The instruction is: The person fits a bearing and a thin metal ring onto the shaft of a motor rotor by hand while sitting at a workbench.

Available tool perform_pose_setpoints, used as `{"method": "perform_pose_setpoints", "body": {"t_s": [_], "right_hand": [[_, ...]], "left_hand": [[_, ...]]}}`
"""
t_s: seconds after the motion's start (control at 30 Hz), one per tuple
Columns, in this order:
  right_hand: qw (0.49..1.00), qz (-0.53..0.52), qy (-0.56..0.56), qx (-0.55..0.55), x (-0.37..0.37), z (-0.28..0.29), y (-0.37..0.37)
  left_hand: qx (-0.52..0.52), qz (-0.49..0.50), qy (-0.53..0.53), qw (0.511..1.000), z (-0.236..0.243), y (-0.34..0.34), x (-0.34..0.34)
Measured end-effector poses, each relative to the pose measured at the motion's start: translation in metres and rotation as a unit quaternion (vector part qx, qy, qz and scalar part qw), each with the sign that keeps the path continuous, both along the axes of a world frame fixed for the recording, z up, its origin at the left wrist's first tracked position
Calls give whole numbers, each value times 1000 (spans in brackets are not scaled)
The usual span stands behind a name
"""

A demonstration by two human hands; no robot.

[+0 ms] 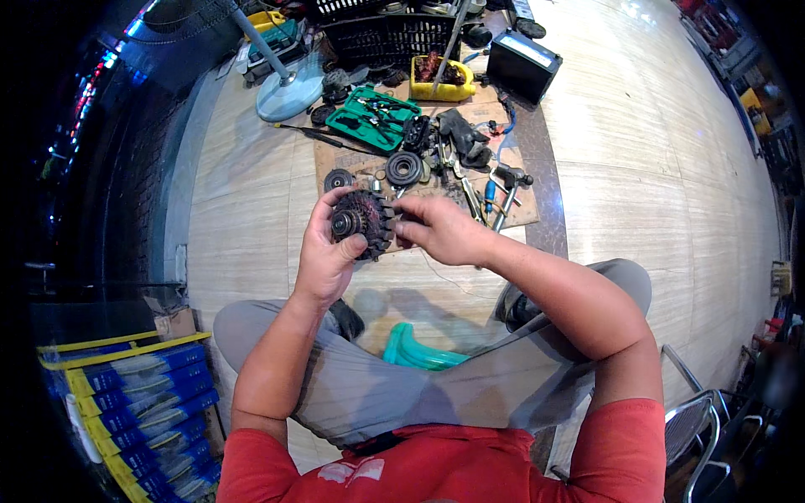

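Note:
My left hand [331,251] grips a dark toothed rotor [365,210] with reddish windings and a hub facing left. My right hand [432,226] has its fingers curled at the rotor's right-hand teeth, gripping there. Below and around it lies a cardboard sheet [520,210]. Just behind the rotor sit a small metal disc [339,178] and a black pulley-like ring [404,168]. To the right lie a hammer [513,176], a blue-handled screwdriver [490,197] and dark gloves [461,134]. An open green tool case [360,121] stands further back.
A fan stand [289,96], yellow container [440,88], black battery [521,67] and black crate [386,35] are at the back. Between my legs is a green plastic piece [419,352]. Stacked blue-and-yellow packages [142,394] stand at left, a metal chair [696,419] at right.

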State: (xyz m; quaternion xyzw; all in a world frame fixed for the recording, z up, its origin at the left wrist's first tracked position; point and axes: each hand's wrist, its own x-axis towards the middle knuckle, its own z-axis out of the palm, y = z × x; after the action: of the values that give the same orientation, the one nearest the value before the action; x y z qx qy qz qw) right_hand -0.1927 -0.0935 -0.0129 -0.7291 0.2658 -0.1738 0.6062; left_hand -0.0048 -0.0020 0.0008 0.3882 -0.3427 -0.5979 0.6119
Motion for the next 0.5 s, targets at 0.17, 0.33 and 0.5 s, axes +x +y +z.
{"method": "perform_pose_setpoints", "body": {"t_s": [0.17, 0.33, 0.5], "right_hand": [[996, -46, -60, 57, -5, -1, -13], [999, 25, -11, -46, -14, 6, -22], [977, 39, 42, -206, -27, 7, -32]], "left_hand": [[-6, 12, 32, 999, -3, 0, 5], [20, 0, 93, 995, -4, 1, 14], [25, -5, 92, 995, -2, 0, 12]]}}
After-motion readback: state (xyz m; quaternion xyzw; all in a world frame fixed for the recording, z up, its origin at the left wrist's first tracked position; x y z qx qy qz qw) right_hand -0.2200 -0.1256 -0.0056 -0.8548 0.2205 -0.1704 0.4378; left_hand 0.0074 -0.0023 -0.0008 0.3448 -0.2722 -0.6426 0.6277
